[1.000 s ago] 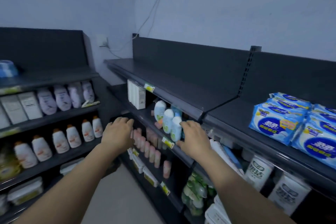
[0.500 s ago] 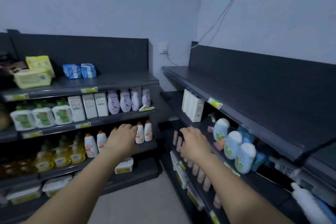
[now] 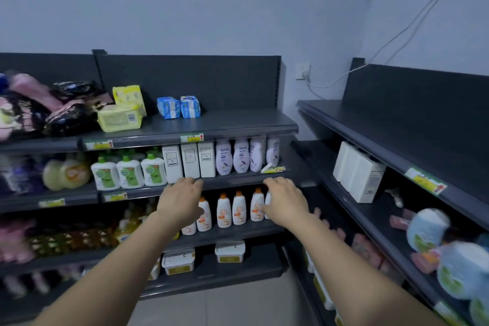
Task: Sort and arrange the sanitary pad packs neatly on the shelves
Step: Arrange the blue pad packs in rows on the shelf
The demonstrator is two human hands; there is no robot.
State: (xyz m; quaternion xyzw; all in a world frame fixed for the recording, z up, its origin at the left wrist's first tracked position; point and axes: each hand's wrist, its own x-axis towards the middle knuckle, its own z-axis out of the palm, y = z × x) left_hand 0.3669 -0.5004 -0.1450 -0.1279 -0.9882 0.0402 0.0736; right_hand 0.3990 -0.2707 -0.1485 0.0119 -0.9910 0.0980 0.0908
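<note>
Two small blue pad packs (image 3: 178,106) stand side by side on the top shelf (image 3: 227,124) of the facing rack. To their left lie two yellow packs (image 3: 122,110), one leaning on the other, and a heap of dark and pink packs (image 3: 45,108). My left hand (image 3: 180,197) and my right hand (image 3: 285,200) are both stretched forward, palms down, in front of the second and third shelves. Both hold nothing, with fingers loosely bent. They are well below the top shelf's packs.
White boxes (image 3: 188,162), lilac bottles (image 3: 240,156) and green-capped bottles (image 3: 128,172) fill the second shelf; orange-capped bottles (image 3: 232,209) the third. The right rack (image 3: 397,135) has a bare top shelf, white boxes (image 3: 357,171) and blurred bottles below. A floor strip lies between the racks.
The view has swung left from the right rack to the facing rack, bringing the top-shelf packs into view. Both hands stay stretched out and hold nothing.
</note>
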